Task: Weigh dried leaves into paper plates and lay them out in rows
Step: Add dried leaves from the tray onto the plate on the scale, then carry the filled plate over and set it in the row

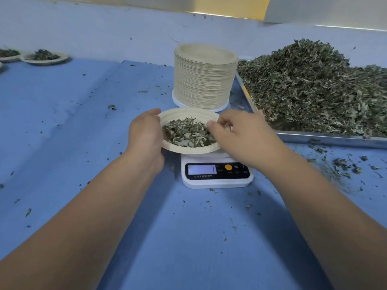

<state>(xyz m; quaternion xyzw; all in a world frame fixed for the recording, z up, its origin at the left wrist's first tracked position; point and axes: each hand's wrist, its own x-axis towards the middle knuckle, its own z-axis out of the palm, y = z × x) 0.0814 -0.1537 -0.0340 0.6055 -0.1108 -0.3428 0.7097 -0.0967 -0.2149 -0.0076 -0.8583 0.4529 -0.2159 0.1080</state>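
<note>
The kitchen scale (216, 181) reads 7, with M and T beside. The left hand (146, 135) fingers (154, 113) clamp the paper plate (188, 113) by its rim; the right hand (240, 135) fingers bunch together, grip unclear.

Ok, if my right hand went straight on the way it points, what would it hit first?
Probably the leaves in the plate; your right hand points left, just above them.
</note>
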